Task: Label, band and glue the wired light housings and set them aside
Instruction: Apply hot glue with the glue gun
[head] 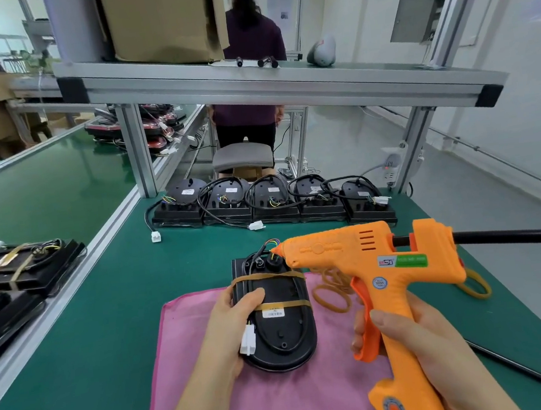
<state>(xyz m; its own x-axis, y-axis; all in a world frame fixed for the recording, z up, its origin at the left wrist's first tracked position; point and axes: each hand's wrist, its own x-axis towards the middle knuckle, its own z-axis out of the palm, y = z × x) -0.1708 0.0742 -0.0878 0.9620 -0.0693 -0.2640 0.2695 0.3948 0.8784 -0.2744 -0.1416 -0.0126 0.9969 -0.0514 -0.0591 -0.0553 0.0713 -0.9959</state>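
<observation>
- Left hand grips the housing by its left edge (thumb on top), on pink cloth.
- Right hand grasps the glue gun, its nozzle at the housing's far end.
- Loose rubber bands lie between both hands.

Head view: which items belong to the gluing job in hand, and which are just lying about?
In the job: light housing held by the left hand, glue gun in the right hand, pink cloth, loose rubber bands, row of wired housings behind.

Lying about: cardboard box and markers on the shelf, grey chair.
</observation>
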